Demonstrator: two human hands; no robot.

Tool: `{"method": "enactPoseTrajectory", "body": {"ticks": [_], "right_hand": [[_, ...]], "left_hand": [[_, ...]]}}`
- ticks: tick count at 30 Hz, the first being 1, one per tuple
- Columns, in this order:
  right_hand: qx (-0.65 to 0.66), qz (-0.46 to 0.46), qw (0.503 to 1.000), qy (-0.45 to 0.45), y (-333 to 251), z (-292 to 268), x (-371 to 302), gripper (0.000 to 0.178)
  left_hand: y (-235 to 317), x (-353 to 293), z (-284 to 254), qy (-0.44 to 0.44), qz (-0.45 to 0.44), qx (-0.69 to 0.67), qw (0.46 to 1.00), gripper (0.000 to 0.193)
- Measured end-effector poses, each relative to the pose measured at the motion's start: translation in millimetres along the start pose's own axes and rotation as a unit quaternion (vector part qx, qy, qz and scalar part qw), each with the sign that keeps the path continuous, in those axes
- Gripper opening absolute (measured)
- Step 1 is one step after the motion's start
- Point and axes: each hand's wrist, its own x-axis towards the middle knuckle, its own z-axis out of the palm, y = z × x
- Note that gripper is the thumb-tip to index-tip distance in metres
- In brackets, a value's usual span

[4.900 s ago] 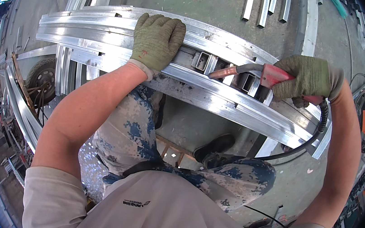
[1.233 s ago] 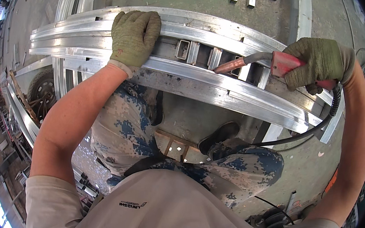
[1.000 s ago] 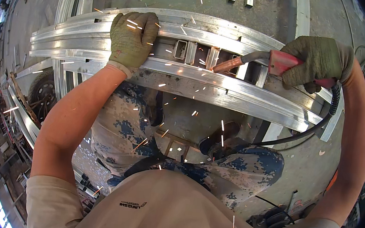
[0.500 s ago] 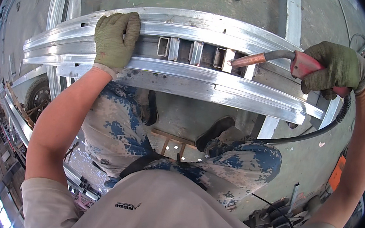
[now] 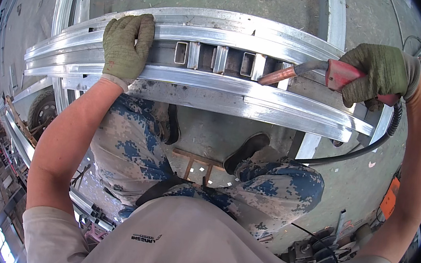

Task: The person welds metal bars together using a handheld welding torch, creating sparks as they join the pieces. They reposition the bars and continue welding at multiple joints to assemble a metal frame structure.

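Observation:
My left hand (image 5: 126, 47), in a green work glove, presses down over a pair of long shiny metal rails (image 5: 196, 79), its fingers bent over the far one. My right hand (image 5: 377, 76), gloved alike, is wrapped round the red handle of a welding torch (image 5: 340, 75). The torch's copper nozzle (image 5: 279, 76) points left, its tip at the near rail's inner edge, beside the foot of a short metal crosspiece (image 5: 259, 66). Several more short pieces of square tube (image 5: 220, 59) stand between the rails. Whether the tip touches metal I cannot tell.
A black cable (image 5: 354, 158) curves from the torch toward my right knee. Metal beams (image 5: 333, 20) run beneath the rails. A small wooden stool (image 5: 196, 160) is between my feet. A wheel (image 5: 44, 109) stands at the left, an orange panel (image 5: 389, 198) at the right.
The torch tip has dropped from the upper face of the short crosspiece to its foot at the near rail. My left hand stays on the rails; the whole view has shifted slightly.

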Motion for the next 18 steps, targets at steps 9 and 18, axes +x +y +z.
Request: {"method": "enactPoseTrajectory", "body": {"ticks": [9, 18], "right_hand": [[-0.011, -0.045, 0.999, 0.01, 9.5, 1.2, 3.1, 0.05], [-0.029, -0.037, 0.999, 0.003, 0.8, -2.6, 3.6, 0.042]], "left_hand": [[-2.3, 4.2, -4.8, -0.03, 0.071, 0.103, 0.992, 0.028], [-1.7, 0.8, 0.5, 0.003, 0.02, 0.01, 1.0, 0.029]]}}
